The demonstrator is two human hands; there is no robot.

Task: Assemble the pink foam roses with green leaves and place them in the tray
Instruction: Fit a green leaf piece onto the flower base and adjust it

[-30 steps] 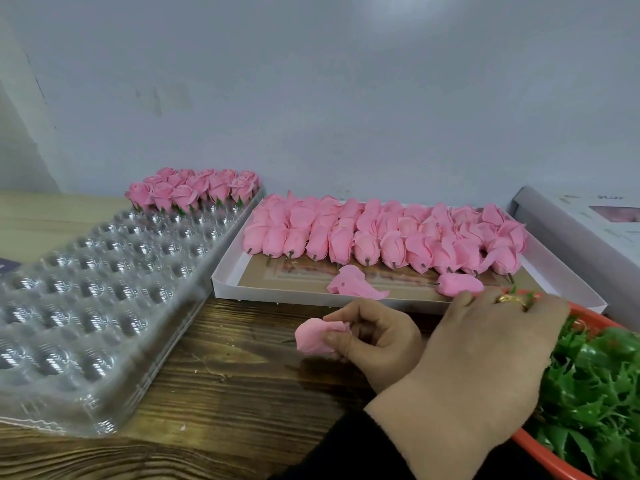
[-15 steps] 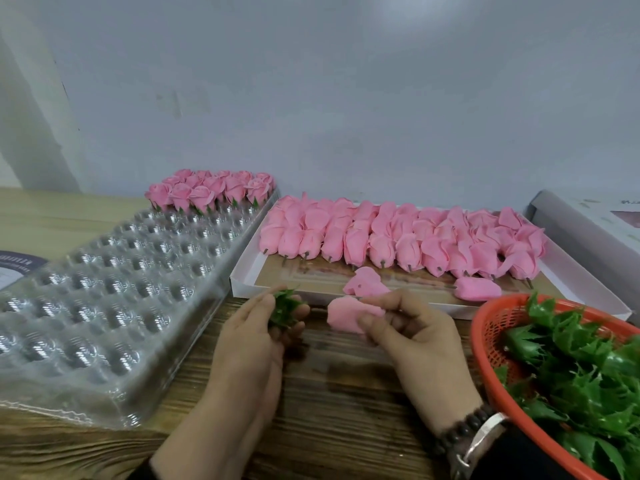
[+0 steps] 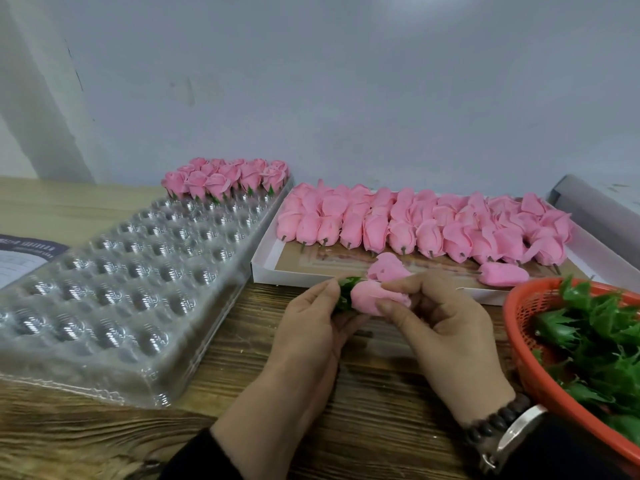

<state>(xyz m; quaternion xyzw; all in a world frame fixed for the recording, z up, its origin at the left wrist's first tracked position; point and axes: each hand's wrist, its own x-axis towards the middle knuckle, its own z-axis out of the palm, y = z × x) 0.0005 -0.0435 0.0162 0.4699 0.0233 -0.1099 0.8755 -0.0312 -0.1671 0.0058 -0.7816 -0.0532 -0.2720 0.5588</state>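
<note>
My right hand [image 3: 440, 327] pinches a pink foam rose [image 3: 372, 296] above the wooden table. My left hand [image 3: 311, 323] holds a green leaf [image 3: 346, 292] against the base of that rose. The two pieces touch. A clear plastic tray [image 3: 114, 282] with many cups lies at the left; a row of finished roses [image 3: 225, 178] with green leaves fills its far end. A white box [image 3: 266, 268] behind my hands holds several bare pink roses [image 3: 415, 223]. An orange basket [image 3: 519, 306] at the right is full of green leaves [image 3: 595, 337].
A grey box [image 3: 595, 209] stands at the far right by the wall. A printed sheet [image 3: 20, 258] lies at the left edge beside the tray. One loose rose [image 3: 504, 273] lies at the box's front. Bare wood [image 3: 363, 410] shows under my hands.
My left hand came back from the basket with a green leaf. The two hands have moved together, and the leaf now sits against the rose's base.
</note>
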